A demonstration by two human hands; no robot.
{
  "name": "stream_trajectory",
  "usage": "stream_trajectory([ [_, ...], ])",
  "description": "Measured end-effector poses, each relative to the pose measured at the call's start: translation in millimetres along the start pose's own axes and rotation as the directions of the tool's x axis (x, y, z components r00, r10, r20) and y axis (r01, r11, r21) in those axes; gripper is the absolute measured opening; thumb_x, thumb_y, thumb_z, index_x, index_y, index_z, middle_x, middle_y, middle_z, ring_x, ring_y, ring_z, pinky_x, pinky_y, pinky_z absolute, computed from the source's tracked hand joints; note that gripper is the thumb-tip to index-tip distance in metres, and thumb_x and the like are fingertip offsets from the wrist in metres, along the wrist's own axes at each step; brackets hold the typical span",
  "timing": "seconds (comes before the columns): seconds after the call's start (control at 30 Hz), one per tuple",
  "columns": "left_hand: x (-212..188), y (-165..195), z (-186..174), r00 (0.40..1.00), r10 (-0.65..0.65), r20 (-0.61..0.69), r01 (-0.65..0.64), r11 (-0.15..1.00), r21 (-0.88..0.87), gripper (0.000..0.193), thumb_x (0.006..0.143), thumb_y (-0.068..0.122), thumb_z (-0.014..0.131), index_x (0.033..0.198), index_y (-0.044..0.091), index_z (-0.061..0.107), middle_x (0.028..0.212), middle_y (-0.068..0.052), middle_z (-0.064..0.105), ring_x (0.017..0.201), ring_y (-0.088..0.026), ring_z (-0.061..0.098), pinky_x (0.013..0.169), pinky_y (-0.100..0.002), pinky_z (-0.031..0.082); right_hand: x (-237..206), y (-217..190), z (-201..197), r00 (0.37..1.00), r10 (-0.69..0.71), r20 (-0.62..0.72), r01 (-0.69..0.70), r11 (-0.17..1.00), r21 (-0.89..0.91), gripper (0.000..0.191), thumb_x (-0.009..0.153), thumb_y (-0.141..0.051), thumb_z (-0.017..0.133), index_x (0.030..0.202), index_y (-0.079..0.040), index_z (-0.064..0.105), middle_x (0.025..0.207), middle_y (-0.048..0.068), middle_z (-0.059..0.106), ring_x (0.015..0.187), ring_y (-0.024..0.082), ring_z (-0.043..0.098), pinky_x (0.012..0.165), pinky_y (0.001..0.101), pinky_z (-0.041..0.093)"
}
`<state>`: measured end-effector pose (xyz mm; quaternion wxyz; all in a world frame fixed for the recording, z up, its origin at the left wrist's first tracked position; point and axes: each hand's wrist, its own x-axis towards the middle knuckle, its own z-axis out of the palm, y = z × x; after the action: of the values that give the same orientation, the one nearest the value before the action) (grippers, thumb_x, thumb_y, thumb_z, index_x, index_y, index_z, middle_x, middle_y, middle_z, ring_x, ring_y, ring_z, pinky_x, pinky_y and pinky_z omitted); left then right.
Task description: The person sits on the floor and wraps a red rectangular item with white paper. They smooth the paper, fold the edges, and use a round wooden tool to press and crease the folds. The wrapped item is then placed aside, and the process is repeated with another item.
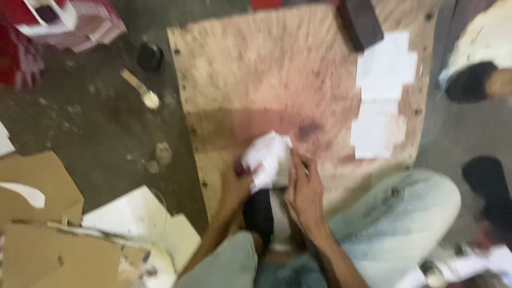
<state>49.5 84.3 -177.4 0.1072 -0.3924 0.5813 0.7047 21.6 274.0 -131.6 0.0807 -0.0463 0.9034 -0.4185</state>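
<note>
The picture is blurred by motion. My left hand (237, 186) and my right hand (304, 192) meet over the near edge of a stained plywood board (256, 69). Both hands grip a crumpled white piece of paper or cloth (265, 154). A dark object (260, 216) sits just below it between my wrists; I cannot tell what it is. My knees in light jeans (394, 213) frame the hands.
White paper sheets (381, 90) lie on the board's right side, under a dark block (361, 21). Cardboard pieces (58, 250) lie at the lower left. A small black pot (150, 56) and a brush (140, 88) rest on the grey floor. Another person's shoes (472, 80) are at the right.
</note>
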Motion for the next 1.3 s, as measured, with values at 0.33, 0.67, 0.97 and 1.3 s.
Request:
stream_trajectory([
  [0.33,3.0,-5.3,-1.6,0.986,-0.156,-0.052,0.137,0.954,-0.265,0.050,0.080,0.014,0.087,0.122,0.003,0.062,0.109,-0.004,0.068,0.095,-0.014,0.062,0.078,-0.031,0.052,-0.4,1.4,3.7,0.995,-0.037,0.093,0.047,0.994,-0.099,0.032,0.091,-0.002,0.062,0.122,0.006,0.066,0.113,0.025,0.063,0.100,0.043,0.063,0.087,0.0463,0.053],
  [0.67,-0.6,-13.5,6.4,0.999,-0.020,0.042,0.016,0.996,0.084,0.053,0.079,0.013,0.087,0.124,0.003,0.062,0.110,-0.005,0.068,0.095,-0.015,0.063,0.078,-0.030,0.053,-6.2,6.9,7.0,0.999,-0.030,0.033,0.032,0.998,-0.061,0.027,0.100,-0.003,0.060,0.126,0.002,0.065,0.117,0.024,0.064,0.104,0.040,0.065,0.089,0.0432,0.054],
  [0.97,-4.4,-21.4,12.5,0.998,0.043,0.039,-0.047,0.992,0.119,0.055,0.078,0.013,0.087,0.127,0.003,0.063,0.111,-0.007,0.068,0.094,-0.015,0.063,0.078,-0.029,0.054,-1.2,1.7,1.7,0.995,-0.099,0.013,0.099,0.995,-0.015,0.034,0.094,-0.003,0.061,0.126,0.004,0.064,0.115,0.025,0.063,0.103,0.041,0.064,0.088,0.0428,0.054],
  [1.3,-2.7,-27.8,9.4,0.965,-0.261,0.018,0.261,0.955,-0.138,0.055,0.076,0.014,0.083,0.127,0.007,0.063,0.111,-0.002,0.068,0.091,-0.011,0.065,0.073,-0.027,0.056,-15.2,18.2,12.1,0.988,-0.112,0.103,0.123,0.986,-0.114,0.027,0.099,-0.005,0.063,0.123,0.007,0.065,0.110,0.025,0.061,0.097,0.045,0.062,0.085,0.0487,0.052],
])
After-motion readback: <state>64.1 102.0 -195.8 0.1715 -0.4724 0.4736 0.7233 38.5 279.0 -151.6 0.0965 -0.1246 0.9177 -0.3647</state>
